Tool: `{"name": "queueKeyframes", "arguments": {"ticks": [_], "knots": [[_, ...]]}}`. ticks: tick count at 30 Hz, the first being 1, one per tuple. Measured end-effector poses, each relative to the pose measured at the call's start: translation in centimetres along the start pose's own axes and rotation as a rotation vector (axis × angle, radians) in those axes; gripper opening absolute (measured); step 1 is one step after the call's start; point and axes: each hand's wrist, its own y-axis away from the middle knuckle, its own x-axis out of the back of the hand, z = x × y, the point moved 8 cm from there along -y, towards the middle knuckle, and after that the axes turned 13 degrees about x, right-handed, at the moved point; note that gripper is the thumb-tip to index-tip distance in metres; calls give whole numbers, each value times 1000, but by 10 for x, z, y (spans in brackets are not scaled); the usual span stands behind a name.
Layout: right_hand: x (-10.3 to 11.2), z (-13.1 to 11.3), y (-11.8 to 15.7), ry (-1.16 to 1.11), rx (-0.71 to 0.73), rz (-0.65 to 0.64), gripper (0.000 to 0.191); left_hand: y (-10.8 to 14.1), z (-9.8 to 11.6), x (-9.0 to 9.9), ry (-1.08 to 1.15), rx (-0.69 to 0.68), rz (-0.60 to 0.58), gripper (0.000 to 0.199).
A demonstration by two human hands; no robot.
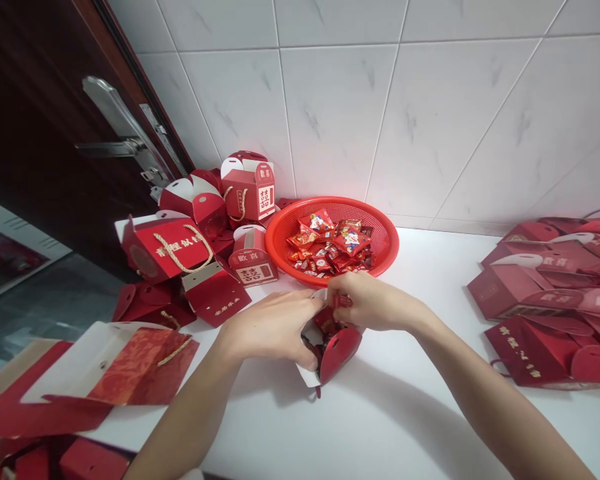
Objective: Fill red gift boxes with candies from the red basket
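An open red box (341, 352) with a white inside stands on the white table, near its middle. My left hand (275, 327) is wrapped over the box's left side, its thumb at the near edge. At the box's far right edge my right hand (363, 301) is closed, fingers bent down around a small red packet (343, 302). More dark red packets show inside the box, partly hidden by my hands. Just beyond them, a red plastic basket (386, 250) holds several red candy packets (351, 241).
Several red gift boxes (247, 190) with rope handles are piled at the left, against the tiled wall (340, 113). Flattened red boxes (520, 347) lie at the right. A dark door (35, 100) with a metal handle is at the upper left.
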Motion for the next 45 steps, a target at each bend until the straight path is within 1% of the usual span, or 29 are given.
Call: {"name": "queueKeyframes", "arguments": {"ticks": [2, 3, 5, 7, 9, 10, 13, 16, 19, 21, 23, 25, 27, 30, 33, 35, 37, 40, 42, 45], "knots": [[7, -3, -4, -43, 76, 164, 22, 1, 2, 1, 16, -13, 14, 40], [10, -4, -5, -70, 108, 265, 21, 1, 4, 2, 24, -22, 26, 34], [15, -1, -4, -148, 144, 464, 16, 3, 8, 4, 37, -36, 54, 23], [16, 4, 0, -270, 155, 629, 8, 4, 11, 6, 65, -29, 80, 21], [16, 8, 5, -381, 163, 733, 3, 4, 13, 6, 99, -8, 100, 25], [15, 8, 7, -421, 165, 752, 2, 4, 14, 6, 108, 5, 111, 27], [8, 5, 11, -469, 165, 716, 3, 5, 13, 2, 75, 52, 136, 35], [3, 0, 17, -430, 180, 701, 6, 5, 10, -1, 21, 102, 146, 40], [-5, -3, 19, -285, 169, 622, 13, 6, 10, -1, 0, 116, 135, 38], [-8, 0, 21, -157, 136, 557, 17, 7, 12, -1, -11, 121, 118, 36], [-8, 4, 25, -90, 124, 524, 20, 7, 14, 0, -20, 126, 109, 37], [-7, 5, 31, -105, 149, 495, 20, 7, 15, 1, -17, 129, 101, 44], [-4, 3, 39, -157, 203, 476, 17, 7, 16, 0, -4, 113, 86, 49], [3, -1, 54, -177, 292, 531, 14, 6, 14, 0, 0, 90, 85, 49], [8, -2, 68, -121, 342, 614, 10, 7, 11, 2, -18, 82, 94, 43], [7, -1, 74, -64, 368, 651, 9, 8, 9, 4, -29, 78, 99, 39], [3, -2, 78, 5, 403, 665, 9, 9, 8, 5, -40, 72, 112, 41], [-6, -1, 81, 88, 434, 664, 21, 11, 3, 8, -53, 71, 137, 50], [-11, 1, 82, 125, 425, 664, 30, 12, -3, 11, -61, 68, 148, 55], [-18, 2, 84, 130, 404, 628, 35, 12, -12, 15, -69, 36, 114, 67]]}}
